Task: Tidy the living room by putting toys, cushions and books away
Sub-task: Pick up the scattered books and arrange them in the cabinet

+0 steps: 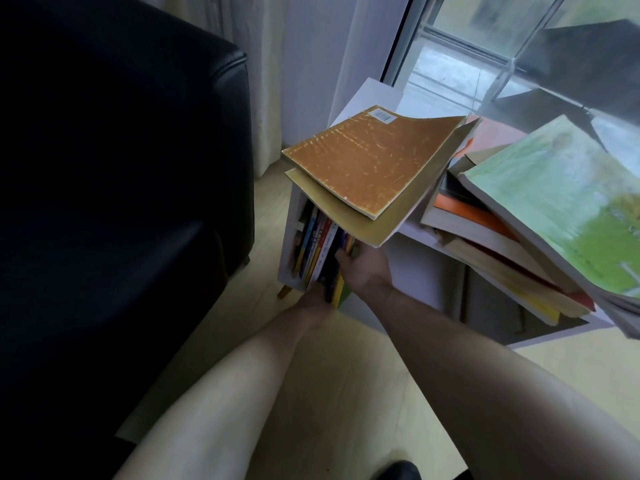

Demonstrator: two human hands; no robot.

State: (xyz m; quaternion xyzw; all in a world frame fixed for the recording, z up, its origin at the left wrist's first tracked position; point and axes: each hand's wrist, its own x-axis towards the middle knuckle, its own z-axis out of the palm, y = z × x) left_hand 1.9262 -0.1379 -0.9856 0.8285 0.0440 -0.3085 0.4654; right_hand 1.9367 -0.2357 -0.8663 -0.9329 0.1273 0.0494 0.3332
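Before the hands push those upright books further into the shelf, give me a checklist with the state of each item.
1. Both hands on the upright books: ok; right hand at the top edge, left hand at the bottom.
2. Grip firm: cannot tell; fingers hidden behind the books.
3. Room inside the white shelf: cannot tell; interior dark.
4. Brown book and yellow book on top: not ok; they overhang the edge above the hands.
5. Stack of books at right: not ok; slanted and fanned out.
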